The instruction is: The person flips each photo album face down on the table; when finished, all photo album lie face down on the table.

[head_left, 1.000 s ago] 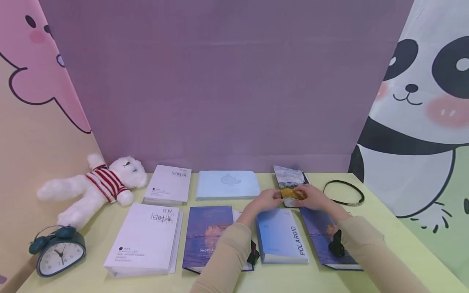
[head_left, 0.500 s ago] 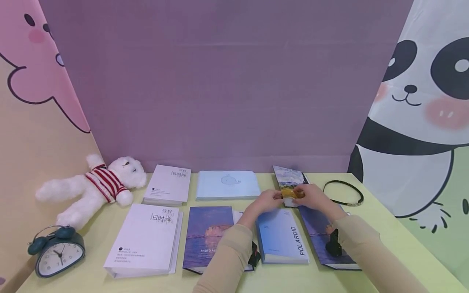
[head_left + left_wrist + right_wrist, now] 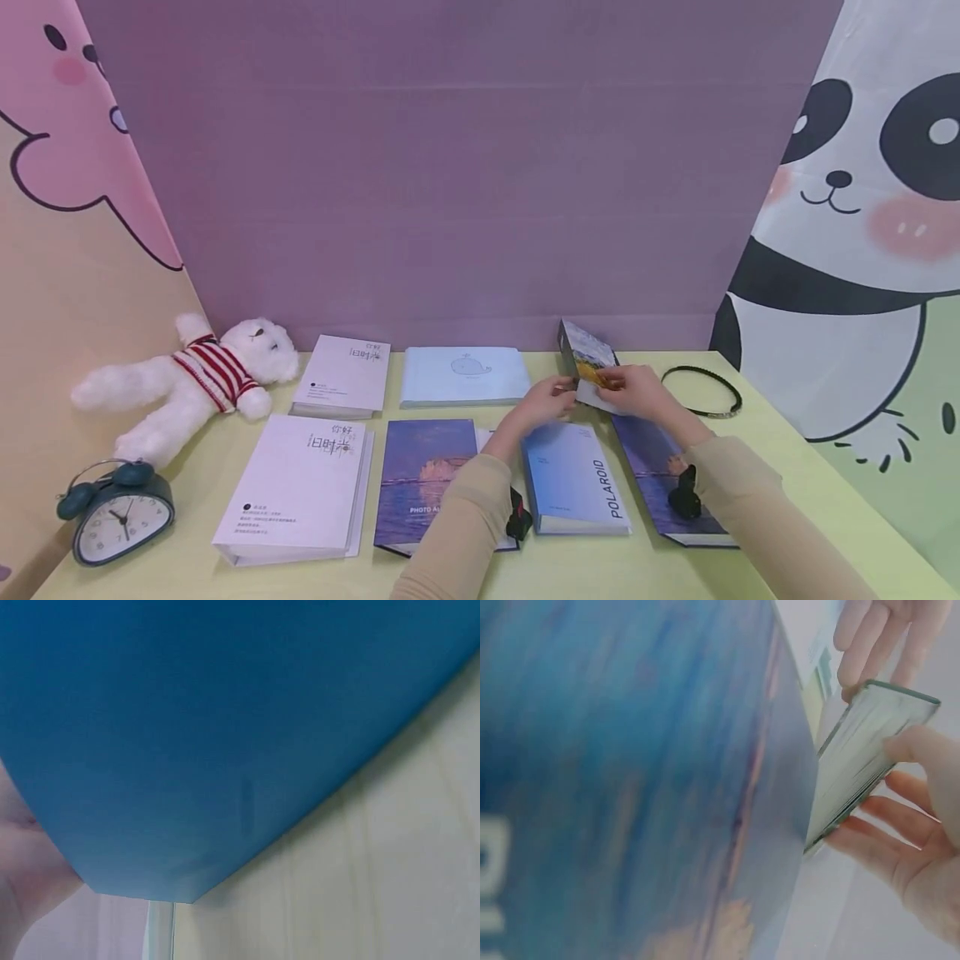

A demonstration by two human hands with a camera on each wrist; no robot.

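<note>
A small photo album with a painted landscape cover is tilted up off the table's back right part. My right hand grips its near right side; in the right wrist view my right hand has its thumb on the page edges and its fingers underneath. At the near left corner my left hand holds the small photo album with its fingertips, though the head view partly hides the contact. My left hand shows beyond the corner in the right wrist view. A blue cover fills most of the left wrist view.
Below my hands lie a blue POLAROID album and two purple photo albums, the left one under my left forearm. A whale album, white albums, a plush bear, alarm clock and black braided band surround them.
The small photo album has tipped: its far left edge has risen and its black side now shows. Both hands have stayed at its near end, the right hand slightly higher.
</note>
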